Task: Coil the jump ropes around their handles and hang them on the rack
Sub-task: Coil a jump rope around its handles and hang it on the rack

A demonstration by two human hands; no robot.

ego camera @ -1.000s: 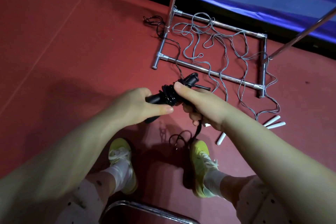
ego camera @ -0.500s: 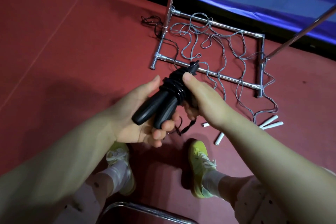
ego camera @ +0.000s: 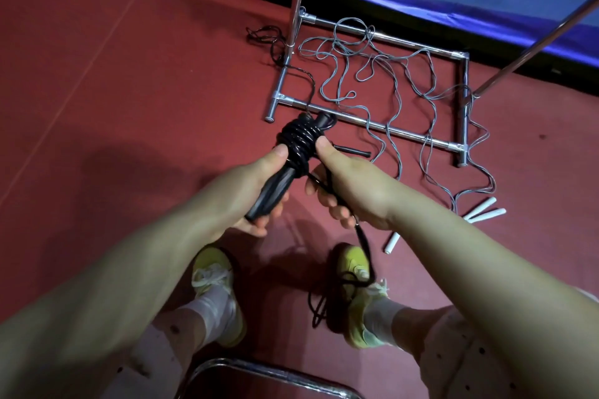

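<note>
Partly hidden: black handles [ego camera: 275, 189] behind left hand [ego camera: 259, 185], which grips them, thumb on rope coil [ego camera: 299, 136]. Right hand [ego camera: 350, 188] pinches coil, fingers curled round loose rope [ego camera: 363, 249]. Rack [ego camera: 372, 121] beyond, uprights cropped.

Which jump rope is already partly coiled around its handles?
The black rope, gripped by both hands; the grey rope sprawls loose over the rack base.

I can't see the rack [ego camera: 382, 126] top, cut off above; my left hand [ego camera: 259, 185] hides the black handles' [ego camera: 275, 189] undersides.
</note>
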